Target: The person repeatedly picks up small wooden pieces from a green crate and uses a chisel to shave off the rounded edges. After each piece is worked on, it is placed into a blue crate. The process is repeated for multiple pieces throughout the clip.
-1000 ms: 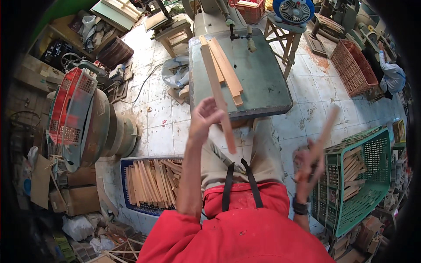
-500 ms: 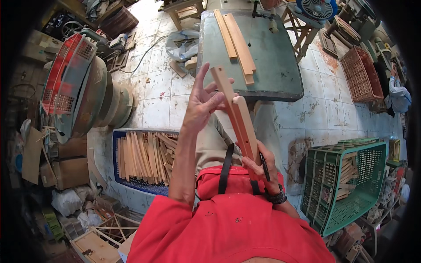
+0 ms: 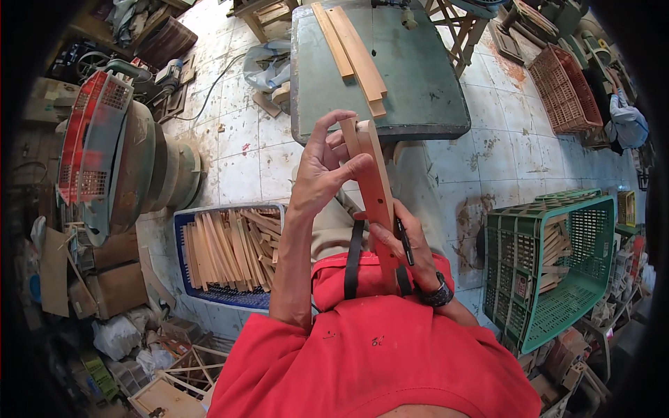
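Two long wooden strips (image 3: pixel 375 181) are held face to face in front of my body, their far ends nearly level. Dark round holes show along one face. My left hand (image 3: pixel 322 167) is closed around the far part, thumb on the near face and fingertips at the ends. Lower down, my right hand (image 3: pixel 404 233) grips the strips from the right side. A black pen (image 3: pixel 404 244) is also tucked in that hand, pointing toward my wrist. The lower ends of the strips reach my red apron (image 3: pixel 327 279).
Ahead stands a green-topped table (image 3: pixel 418 90) with several wooden strips (image 3: pixel 352 56) on it. A blue crate (image 3: pixel 230 301) of strips lies at left, a green crate (image 3: pixel 571 313) with more wood at right. A round-bodied machine (image 3: pixel 125 153) stands far left, a reddish-brown basket (image 3: pixel 564 90) far right.
The strip that stuck out farther has slid back, so the far ends now nearly match. My left hand has closed onto them. The view has shifted slightly.
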Demonstrator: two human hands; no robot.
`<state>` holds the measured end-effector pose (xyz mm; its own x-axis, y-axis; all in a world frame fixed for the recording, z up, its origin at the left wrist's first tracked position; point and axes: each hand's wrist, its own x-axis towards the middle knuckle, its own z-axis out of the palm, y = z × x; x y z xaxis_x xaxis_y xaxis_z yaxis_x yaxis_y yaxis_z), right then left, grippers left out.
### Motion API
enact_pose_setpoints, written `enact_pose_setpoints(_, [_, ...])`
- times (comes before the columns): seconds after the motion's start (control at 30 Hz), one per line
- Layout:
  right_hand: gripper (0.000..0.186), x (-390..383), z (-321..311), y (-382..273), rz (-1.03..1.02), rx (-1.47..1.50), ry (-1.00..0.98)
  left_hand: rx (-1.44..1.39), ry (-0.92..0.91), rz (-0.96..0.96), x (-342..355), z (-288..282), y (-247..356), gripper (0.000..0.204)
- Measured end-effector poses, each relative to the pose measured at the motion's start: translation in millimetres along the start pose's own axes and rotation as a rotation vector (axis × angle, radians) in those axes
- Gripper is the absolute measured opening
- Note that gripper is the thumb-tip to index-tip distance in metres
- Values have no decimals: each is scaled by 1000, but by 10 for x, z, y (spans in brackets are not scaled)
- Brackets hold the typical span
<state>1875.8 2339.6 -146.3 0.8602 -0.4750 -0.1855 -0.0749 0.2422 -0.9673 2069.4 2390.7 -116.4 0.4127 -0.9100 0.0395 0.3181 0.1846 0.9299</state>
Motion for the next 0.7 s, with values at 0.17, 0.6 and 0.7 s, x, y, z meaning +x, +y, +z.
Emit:
enact_pose_setpoints(0.17, [41,-6,98,1,-51,44,49,0,-16,87,4,5,-18,66])
enact_pose_setpoints(0.6, [39,-92,120,-48,2,122,-30,75,-25,151,-61,61,-1,58])
enact_pose_setpoints(0.7, [39,-108,126,-28,-1,125,-30,75,-35,164,-71,56,-6,57])
